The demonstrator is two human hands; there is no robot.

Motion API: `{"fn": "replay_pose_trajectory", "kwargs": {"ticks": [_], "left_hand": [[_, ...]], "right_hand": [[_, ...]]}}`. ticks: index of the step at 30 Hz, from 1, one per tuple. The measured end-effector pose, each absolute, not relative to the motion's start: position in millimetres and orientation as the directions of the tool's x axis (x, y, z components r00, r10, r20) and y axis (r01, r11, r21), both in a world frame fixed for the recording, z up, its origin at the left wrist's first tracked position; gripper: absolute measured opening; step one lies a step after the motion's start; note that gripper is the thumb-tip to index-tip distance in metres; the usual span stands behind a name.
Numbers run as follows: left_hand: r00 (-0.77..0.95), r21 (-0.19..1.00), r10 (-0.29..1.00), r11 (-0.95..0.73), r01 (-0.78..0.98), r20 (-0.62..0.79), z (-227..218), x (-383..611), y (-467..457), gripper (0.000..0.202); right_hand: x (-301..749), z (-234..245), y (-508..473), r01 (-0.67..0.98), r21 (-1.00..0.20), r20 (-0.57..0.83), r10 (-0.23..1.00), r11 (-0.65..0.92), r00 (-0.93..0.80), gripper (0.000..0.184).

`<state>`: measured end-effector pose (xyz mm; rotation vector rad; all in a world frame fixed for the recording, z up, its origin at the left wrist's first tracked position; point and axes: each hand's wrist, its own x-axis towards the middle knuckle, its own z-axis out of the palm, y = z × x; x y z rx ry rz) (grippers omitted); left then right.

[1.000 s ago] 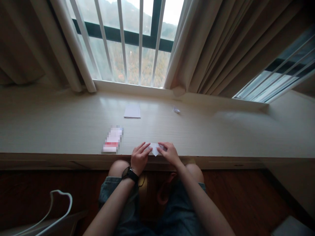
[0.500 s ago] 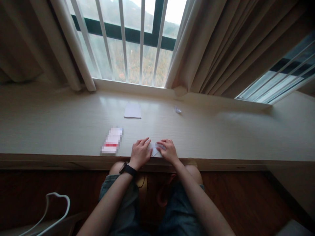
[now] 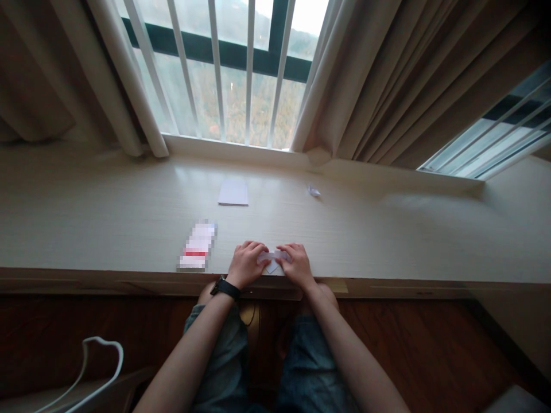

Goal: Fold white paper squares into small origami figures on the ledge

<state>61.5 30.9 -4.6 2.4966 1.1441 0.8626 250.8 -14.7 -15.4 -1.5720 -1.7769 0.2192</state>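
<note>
A small folded sheet of white paper (image 3: 272,265) lies at the front edge of the pale tabletop, its lower part coming to a point. My left hand (image 3: 248,263), with a black watch on the wrist, pinches its left side. On the opposite side, my right hand (image 3: 296,264) has its fingers closed on the paper too. Both hands rest low against the table, and the fingers hide the paper's outer ends.
Left of my hands lies a pixelated phone-shaped object (image 3: 197,246). Farther back are a stack of white paper squares (image 3: 233,191) and a small folded paper piece (image 3: 314,190). Behind the tabletop (image 3: 387,241) stand a barred window and curtains (image 3: 365,86).
Both hands stay on the paper, fingers curled a little more. A raised band now shows across the paper's top between them. The view has shifted slightly and my legs have moved inward.
</note>
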Motion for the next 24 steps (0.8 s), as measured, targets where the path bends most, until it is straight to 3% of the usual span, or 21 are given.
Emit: {"fn": "replay_pose_trajectory", "kwargs": {"ticks": [4,11,24], "left_hand": [[0.505,0.439,0.745,-0.666,0.603,0.436,-5,61,29,0.012],[0.529,0.440,0.731,-0.682,0.584,0.430,-10,60,30,0.013],[0.579,0.331,0.666,-0.741,0.584,0.470,-14,56,18,0.017]], "right_hand": [[252,-19,-14,0.801,-0.559,0.404,0.914,0.217,0.035,0.025],[252,-22,-15,0.819,-0.523,0.427,0.904,0.236,0.012,0.007],[253,-25,-27,0.873,-0.338,0.460,0.871,0.352,-0.172,0.022]]}}
